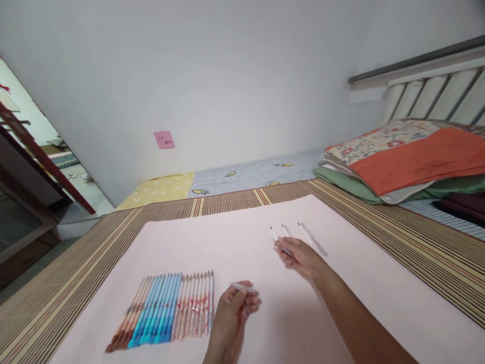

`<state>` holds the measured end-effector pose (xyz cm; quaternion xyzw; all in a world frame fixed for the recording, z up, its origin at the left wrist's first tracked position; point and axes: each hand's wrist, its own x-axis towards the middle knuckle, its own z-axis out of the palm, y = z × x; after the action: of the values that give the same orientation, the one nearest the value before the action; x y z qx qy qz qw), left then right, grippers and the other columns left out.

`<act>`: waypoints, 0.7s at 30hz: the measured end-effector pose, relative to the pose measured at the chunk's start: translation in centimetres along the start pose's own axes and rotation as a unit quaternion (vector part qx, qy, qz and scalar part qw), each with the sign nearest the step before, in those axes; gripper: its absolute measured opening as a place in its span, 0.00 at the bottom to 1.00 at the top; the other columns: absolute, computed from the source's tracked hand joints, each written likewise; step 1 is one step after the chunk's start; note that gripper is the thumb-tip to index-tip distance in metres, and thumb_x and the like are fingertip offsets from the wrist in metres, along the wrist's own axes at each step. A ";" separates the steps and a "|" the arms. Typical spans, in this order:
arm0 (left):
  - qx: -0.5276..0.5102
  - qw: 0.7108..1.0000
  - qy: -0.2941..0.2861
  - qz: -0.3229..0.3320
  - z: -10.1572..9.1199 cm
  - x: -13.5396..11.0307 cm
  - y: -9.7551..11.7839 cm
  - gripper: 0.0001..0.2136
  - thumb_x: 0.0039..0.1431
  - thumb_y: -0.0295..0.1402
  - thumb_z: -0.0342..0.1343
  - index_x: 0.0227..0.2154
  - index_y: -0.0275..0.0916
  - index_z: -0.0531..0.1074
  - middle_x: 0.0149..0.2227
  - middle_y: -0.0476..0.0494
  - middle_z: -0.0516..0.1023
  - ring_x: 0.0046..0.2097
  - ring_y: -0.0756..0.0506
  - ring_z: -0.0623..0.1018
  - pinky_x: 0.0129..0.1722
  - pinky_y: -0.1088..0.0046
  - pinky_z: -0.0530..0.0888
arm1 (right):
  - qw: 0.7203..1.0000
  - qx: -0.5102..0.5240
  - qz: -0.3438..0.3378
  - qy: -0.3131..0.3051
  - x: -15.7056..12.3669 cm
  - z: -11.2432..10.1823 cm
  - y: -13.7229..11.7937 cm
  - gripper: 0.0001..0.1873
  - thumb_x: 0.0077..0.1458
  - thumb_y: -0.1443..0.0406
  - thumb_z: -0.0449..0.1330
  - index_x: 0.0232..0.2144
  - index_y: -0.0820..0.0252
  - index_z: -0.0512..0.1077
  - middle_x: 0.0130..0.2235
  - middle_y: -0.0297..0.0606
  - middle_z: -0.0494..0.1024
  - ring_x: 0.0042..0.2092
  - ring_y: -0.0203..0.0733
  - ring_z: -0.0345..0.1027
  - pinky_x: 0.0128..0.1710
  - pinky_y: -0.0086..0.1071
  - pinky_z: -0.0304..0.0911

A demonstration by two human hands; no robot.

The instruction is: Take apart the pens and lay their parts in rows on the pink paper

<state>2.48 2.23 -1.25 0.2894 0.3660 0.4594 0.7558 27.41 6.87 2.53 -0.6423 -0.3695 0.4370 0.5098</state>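
Observation:
My left hand (234, 308) is closed round a thin clear pen part (242, 287), held just above a pale pink sheet (212, 247). Further out, my right hand (299, 257) pinches one of the white pen refills (278, 239) that lie on the sheet. Two more refills (312, 238) rest beside it to the right. A neat row of several pens (166, 311), brown, blue and pink, lies to the left of my left hand.
The pink sheet covers a striped mat (424, 253) on a bed. Folded blankets and a pillow (409, 162) are piled at the right by a metal headboard (435, 86). A white wall with a pink note (164, 139) stands behind; a doorway (34, 167) opens at the left.

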 end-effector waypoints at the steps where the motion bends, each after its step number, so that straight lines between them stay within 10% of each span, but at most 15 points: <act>1: -0.005 1.000 0.005 0.006 -0.1 0.1 -0.1 0.17 0.45 0.37 0.72 0.34 0.32 0.77 0.30 0.37 0.82 0.29 0.47 0.79 0.31 0.73 0.75 | 0.999 0.017 -0.001 -0.036 -1.1 0.9 0.2 0.19 0.52 0.50 0.61 0.28 0.61 0.70 0.25 0.33 0.70 0.22 0.30 0.58 0.20 0.24 0.52; 6: -0.005 0.999 0.023 0.031 -0.1 0.4 -0.3 0.15 0.47 0.37 0.70 0.33 0.32 0.77 0.30 0.39 0.82 0.29 0.48 0.79 0.29 0.74 0.74 | 0.983 0.017 -0.023 -0.180 -6.2 4.9 1.1 0.19 0.53 0.48 0.60 0.30 0.59 0.68 0.20 0.26 0.65 0.20 0.31 0.55 0.21 0.26 0.52; 21: 0.010 1.000 -0.009 0.026 0.5 -0.1 0.2 0.14 0.52 0.40 0.67 0.32 0.33 0.77 0.32 0.38 0.83 0.31 0.47 0.79 0.31 0.74 0.74 | 0.902 -0.368 -0.179 -0.140 -8.4 8.0 0.3 0.07 0.56 0.61 0.58 0.29 0.58 0.70 0.29 0.34 0.78 0.27 0.34 0.66 0.25 0.26 0.48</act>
<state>2.75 2.15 -0.81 0.3101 0.3560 0.4725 0.7442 17.00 1.74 2.98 -0.6394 -0.6802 0.2570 0.2498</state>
